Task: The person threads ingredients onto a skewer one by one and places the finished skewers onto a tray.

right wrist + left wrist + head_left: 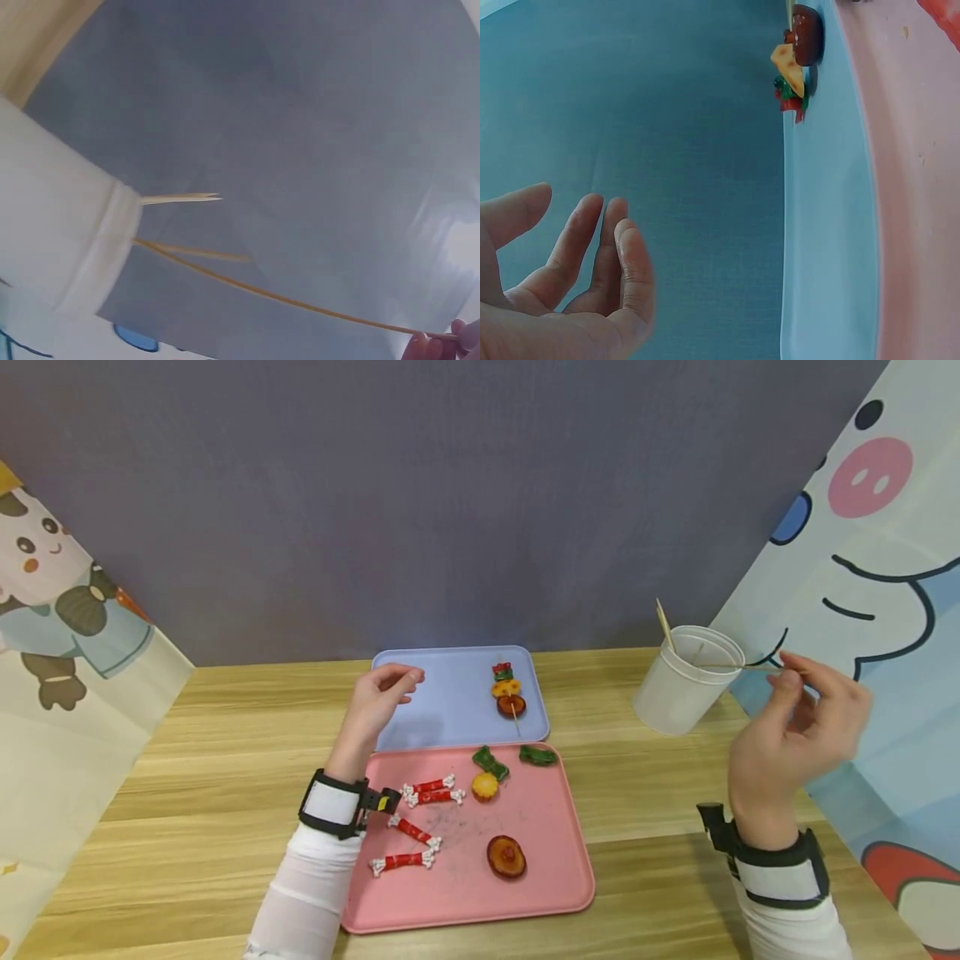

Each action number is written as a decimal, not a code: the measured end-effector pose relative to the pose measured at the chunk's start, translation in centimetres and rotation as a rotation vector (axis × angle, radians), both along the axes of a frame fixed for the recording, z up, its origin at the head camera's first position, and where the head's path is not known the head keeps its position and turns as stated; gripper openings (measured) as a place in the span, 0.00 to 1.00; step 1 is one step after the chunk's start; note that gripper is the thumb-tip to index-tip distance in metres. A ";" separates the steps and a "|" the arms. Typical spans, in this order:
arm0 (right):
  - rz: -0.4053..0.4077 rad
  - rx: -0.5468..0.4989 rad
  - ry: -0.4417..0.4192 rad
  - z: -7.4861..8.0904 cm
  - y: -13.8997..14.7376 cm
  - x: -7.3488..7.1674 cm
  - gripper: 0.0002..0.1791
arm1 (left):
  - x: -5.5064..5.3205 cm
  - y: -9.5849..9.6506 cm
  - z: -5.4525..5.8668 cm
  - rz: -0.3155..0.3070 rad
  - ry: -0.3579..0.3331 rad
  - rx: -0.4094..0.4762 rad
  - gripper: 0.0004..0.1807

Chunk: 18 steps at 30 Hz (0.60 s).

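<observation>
Pinching a wooden skewer (300, 304) near one end

My right hand (806, 735) grips it between thumb and fingers; its far end meets the mouth of the white cup (675, 693). My left hand (378, 697) hangs free, fingers loosely curved, near the blue tray (446, 702).

From my end, the head view came through bright and fairly even, the light source out of sight. A soft shadow fell on the tabletop (637, 827) in front of the white tub (675, 697), and the right fingers (825, 678) beside the tub looked slightly blurred. My left wrist feed was dimmer, with a teal cast. The right wrist feed looked hazy, with white glare well to the tub's right.
</observation>
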State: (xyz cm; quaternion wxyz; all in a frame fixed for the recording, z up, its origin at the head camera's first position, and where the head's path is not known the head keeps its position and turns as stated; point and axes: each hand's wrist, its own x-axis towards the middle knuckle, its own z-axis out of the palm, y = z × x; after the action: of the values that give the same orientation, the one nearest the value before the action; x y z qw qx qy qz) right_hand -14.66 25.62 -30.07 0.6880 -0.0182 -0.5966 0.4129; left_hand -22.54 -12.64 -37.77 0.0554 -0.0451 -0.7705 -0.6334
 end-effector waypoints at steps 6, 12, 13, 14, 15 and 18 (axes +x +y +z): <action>0.054 -0.029 0.092 0.6 -1.2 1.2 0.06 | 0.1 0.0 -0.1 0.003 -0.006 -0.004 0.20; 0.102 -0.042 0.129 1.0 -2.0 1.9 0.06 | -0.1 0.8 0.0 -0.017 0.010 0.008 0.19; 0.119 -0.049 0.129 1.0 -2.3 2.0 0.06 | -0.1 0.9 0.1 -0.021 0.009 0.011 0.19; 0.136 -0.056 0.129 1.0 -2.5 2.0 0.06 | 0.0 1.0 0.1 -0.024 0.008 0.009 0.19; 0.151 -0.060 0.130 1.0 -2.7 1.9 0.07 | 0.0 1.2 0.1 -0.027 0.005 0.007 0.18; 0.235 -0.090 0.133 1.0 -3.3 1.7 0.07 | 0.1 1.6 0.3 -0.028 -0.001 0.007 0.18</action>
State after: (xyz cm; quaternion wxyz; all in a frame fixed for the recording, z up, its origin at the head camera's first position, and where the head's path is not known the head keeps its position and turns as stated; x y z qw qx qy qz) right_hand -12.95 22.34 -29.11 0.6713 0.0482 -0.5287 0.5172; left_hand -22.41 -11.03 -37.51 0.0463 -0.0553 -0.7677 -0.6368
